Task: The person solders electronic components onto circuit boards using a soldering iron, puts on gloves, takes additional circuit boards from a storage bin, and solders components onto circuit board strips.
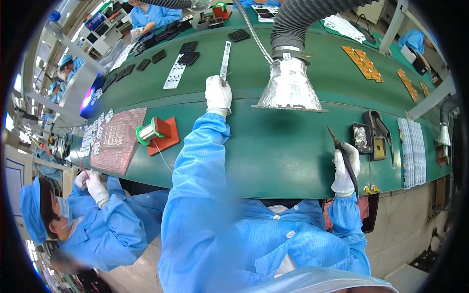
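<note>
My left hand (218,95), in a white glove, reaches far over the green bench. Its fingers close on the near end of a narrow white circuit board strip (226,56) with dark spots. In my white-gloved right hand (346,168) is a soldering iron (344,155), its tip pointing up and toward the far left. Beyond that hand are a small black tray (361,138) of silvery solder bits and a soldering iron stand (378,141). To the left of my left arm, a solder wire spool (150,131) sits on a red-brown holder (167,136).
A foil-covered fume hood (289,85) hangs over the bench between my hands. Left lies pink bubble wrap (115,141), beside a co-worker (102,219). Black cases (188,57) and a wider white board (175,72) lie farther off. White board strips (413,151) and orange boards (362,63) lie right.
</note>
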The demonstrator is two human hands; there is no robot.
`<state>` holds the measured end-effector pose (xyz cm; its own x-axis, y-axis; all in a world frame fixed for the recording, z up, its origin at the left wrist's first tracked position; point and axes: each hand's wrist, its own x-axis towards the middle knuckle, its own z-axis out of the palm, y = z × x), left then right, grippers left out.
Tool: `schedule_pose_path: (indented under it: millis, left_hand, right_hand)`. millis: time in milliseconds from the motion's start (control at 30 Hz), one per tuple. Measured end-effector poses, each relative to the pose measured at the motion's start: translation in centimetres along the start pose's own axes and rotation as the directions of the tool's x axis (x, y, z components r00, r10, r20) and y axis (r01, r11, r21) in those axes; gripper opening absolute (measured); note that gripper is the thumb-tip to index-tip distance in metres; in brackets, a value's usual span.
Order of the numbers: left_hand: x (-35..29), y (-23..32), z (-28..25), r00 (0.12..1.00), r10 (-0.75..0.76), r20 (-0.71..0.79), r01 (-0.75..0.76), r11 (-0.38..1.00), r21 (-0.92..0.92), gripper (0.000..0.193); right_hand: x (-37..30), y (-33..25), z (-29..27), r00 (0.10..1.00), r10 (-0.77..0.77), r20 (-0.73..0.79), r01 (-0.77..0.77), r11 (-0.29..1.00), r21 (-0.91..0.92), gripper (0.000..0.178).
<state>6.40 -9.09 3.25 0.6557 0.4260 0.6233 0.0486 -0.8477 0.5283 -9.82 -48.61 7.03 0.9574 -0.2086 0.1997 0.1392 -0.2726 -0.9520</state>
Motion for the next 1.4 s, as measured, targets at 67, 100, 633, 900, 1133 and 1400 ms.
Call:
schedule_pose_path:
  millis: [67, 100, 633, 900, 1133, 1400]
  left_hand:
    - [0.0, -0.1, 0.1, 0.999, 0.036, -0.034, -0.036, 0.999, 0.020, 0.011]
    - [0.5, 0.0, -0.1, 1.000, 0.006, -0.023, -0.005, 0.998, 0.069, 0.013]
    - [-2.3, 2.5, -17.7, 0.859, -0.491, -0.146, 0.180, 0.557, -0.811, 0.019]
    - [-11.8, 3.4, -31.8, 0.872, -0.477, 0.110, 0.305, 0.354, -0.884, 0.015]
    - [-16.1, 12.5, -23.9, 0.799, -0.318, 0.510, 0.593, 0.275, -0.757, 0.008]
    - [-16.8, 19.3, -15.9, 0.712, -0.097, 0.696, 0.701, 0.164, -0.694, 0.014]
  right_hand:
    - [0.2, 0.1, 0.1, 1.000, -0.008, 0.011, 0.008, 1.000, 0.019, 0.027]
    - [0.4, 0.1, 0.2, 1.000, -0.001, 0.012, 0.000, 1.000, 0.020, 0.027]
    - [-0.1, 0.8, 0.0, 0.999, -0.047, -0.006, 0.047, 0.997, 0.055, 0.030]
    - [-1.0, -0.6, -1.5, 0.998, 0.057, -0.022, -0.053, 0.984, 0.172, 0.033]
    - [-1.7, -1.8, -3.3, 0.832, -0.504, 0.233, 0.534, 0.842, -0.084, 0.018]
    - [-4.5, -1.9, -11.0, 0.822, -0.472, 0.318, 0.564, 0.753, -0.340, 0.030]
